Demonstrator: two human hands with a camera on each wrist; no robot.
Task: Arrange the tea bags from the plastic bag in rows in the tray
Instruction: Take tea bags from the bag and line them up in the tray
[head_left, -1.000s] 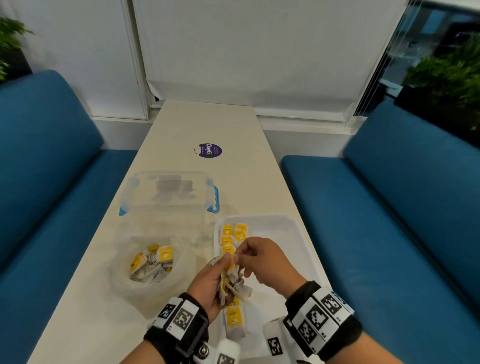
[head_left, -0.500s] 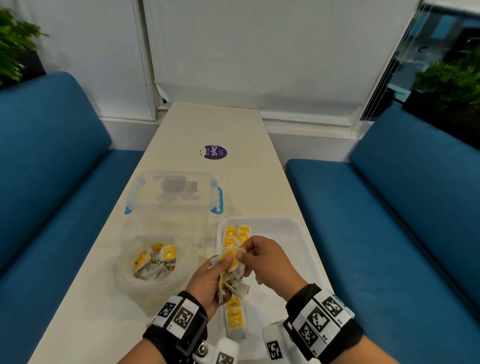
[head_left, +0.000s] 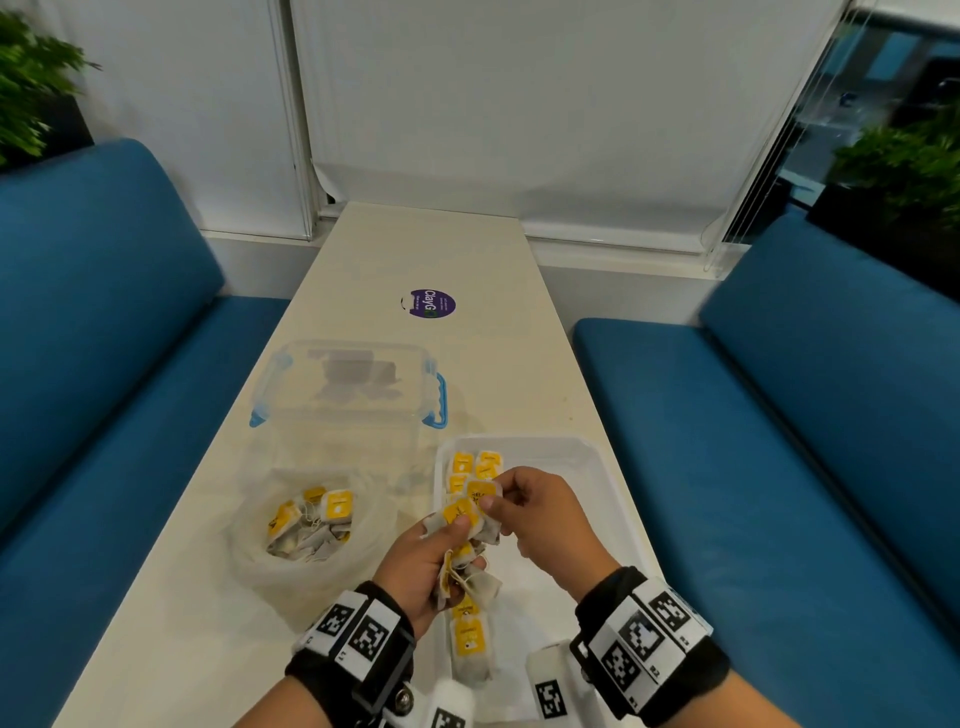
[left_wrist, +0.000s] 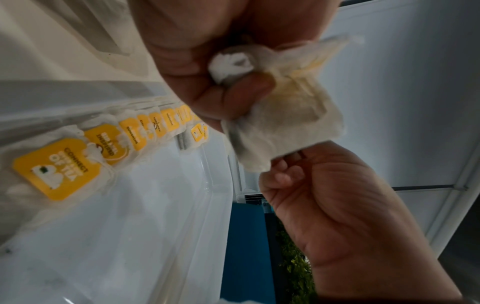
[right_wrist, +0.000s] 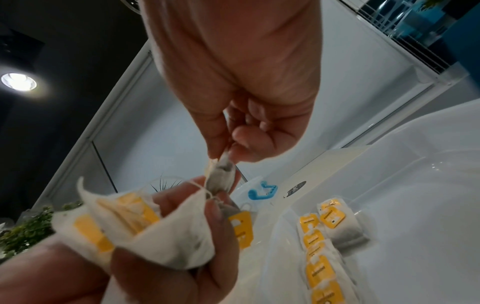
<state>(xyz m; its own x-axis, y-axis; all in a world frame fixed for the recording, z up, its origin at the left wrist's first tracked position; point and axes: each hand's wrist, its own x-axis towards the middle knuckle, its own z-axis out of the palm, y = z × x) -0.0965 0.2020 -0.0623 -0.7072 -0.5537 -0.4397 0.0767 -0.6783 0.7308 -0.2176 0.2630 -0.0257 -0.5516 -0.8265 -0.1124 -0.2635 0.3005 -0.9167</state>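
Observation:
My left hand (head_left: 457, 540) grips a bunch of tea bags (head_left: 465, 569) with yellow tags over the near left part of the white tray (head_left: 587, 467). My right hand (head_left: 491, 501) pinches one tea bag (head_left: 483, 491) at the top of the bunch between thumb and forefinger; the right wrist view shows this tea bag (right_wrist: 221, 179) still touching the bunch (right_wrist: 145, 226). A row of tea bags (head_left: 467, 470) lies along the tray's left side, also in the left wrist view as a row (left_wrist: 145, 129). The clear plastic bag (head_left: 306, 519) left of the tray holds several more.
A clear lidded box with blue clips (head_left: 348, 384) stands behind the plastic bag. A purple sticker (head_left: 428, 304) is farther up the narrow table. Blue benches (head_left: 779, 441) run along both sides. The right part of the tray is bare.
My right hand has drawn one tea bag slightly up and away from the bunch in my left hand. Both hands stay over the tray's left side.

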